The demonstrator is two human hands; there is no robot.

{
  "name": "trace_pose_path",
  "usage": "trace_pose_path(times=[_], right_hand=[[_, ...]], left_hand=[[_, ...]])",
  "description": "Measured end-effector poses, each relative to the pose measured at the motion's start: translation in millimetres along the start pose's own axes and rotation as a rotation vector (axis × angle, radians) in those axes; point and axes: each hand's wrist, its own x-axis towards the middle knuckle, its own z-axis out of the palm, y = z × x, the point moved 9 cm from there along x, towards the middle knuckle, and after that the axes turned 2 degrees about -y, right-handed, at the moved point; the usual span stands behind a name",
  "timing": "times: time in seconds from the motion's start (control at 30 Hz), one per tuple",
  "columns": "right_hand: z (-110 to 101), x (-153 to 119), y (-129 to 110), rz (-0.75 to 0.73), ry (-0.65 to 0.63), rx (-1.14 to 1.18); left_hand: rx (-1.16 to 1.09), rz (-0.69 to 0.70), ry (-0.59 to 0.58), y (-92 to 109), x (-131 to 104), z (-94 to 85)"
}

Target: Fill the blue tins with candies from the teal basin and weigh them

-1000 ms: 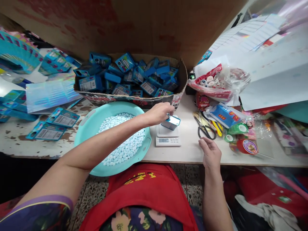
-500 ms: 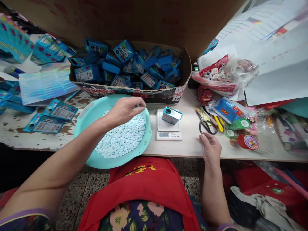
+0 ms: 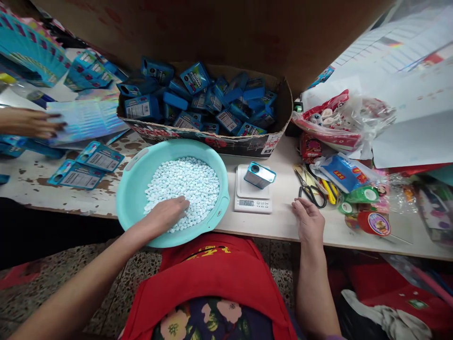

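My left hand is down in the turquoise basin, its fingers closed together in the small pale-blue candies. What lies between the fingertips is mostly hidden. My right hand rests near the front edge of the table, fingers curled with nothing visible in them. Just beyond it lie black-handled scissors. Between my hands stands a white digital scale, its display lit and reading about 156.8. A small blue-and-white tin with a round dark hole in its top sits on the scale's plate.
Behind the basin, a cardboard box holds many blue packages. Flat blue packs lie left, where another person's hand reaches in. Tape rolls, a yellow cutter and plastic bags crowd the right.
My left hand has dropped from above the basin into the candies. Another person's hand has appeared at the left. The scale's reading differs slightly; my right hand stays by the table edge.
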Motion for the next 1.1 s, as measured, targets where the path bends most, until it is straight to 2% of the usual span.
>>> trace_pose_path(times=[0.17, 0.33, 0.43, 0.53, 0.63, 0.7, 0.8, 0.87, 0.97, 1.03, 1.1], right_hand=[[9.3, -1.4, -2.7, -0.010, -0.027, -0.004], [6.8, -2.7, 1.2, 0.026, -0.033, -0.012], [12.6, -3.8, -4.6, -0.007, -0.064, -0.039], [43.4, -6.4, -23.6, -0.133, -0.168, -0.095], [96.7, -10.6, -46.3, -0.292, -0.318, -0.197], [128.9, -11.4, -57.5, -0.344, -0.372, -0.272], [159.0, -17.8, -83.6, -0.431, -0.402, -0.343], [171.7, -34.4, -116.0, -0.592, -0.442, -0.365], [194.2, -76.4, -166.7, -0.912, -0.573, -0.392], [215.9, -105.1, -184.5, -1.112, -0.667, -0.466], [239.6, -123.5, -186.5, -1.229, -0.719, -0.564]], left_hand=[[-0.121, 0.014, 0.068, 3.3, -6.6, -5.7], [-0.313, -0.047, 0.182, -8.0, -13.3, -3.6], [-0.371, -0.069, 0.274, -15.1, -17.4, -2.9], [-0.443, -0.066, 0.410, -18.2, -23.3, -14.8], [-0.614, -0.082, 0.551, -17.8, -28.3, -35.0], [-0.823, -0.109, 0.609, -15.8, -27.9, -45.2], [-1.327, -0.126, 0.644, -8.6, -20.4, -50.4], [-1.741, -0.087, 0.626, 1.6, -11.0, -51.4], [-2.288, -0.052, 0.553, 19.1, 4.7, -55.5], [-2.534, -0.088, 0.522, 27.3, 13.2, -59.1], [-2.700, -0.125, 0.531, 31.5, 18.6, -63.3]])
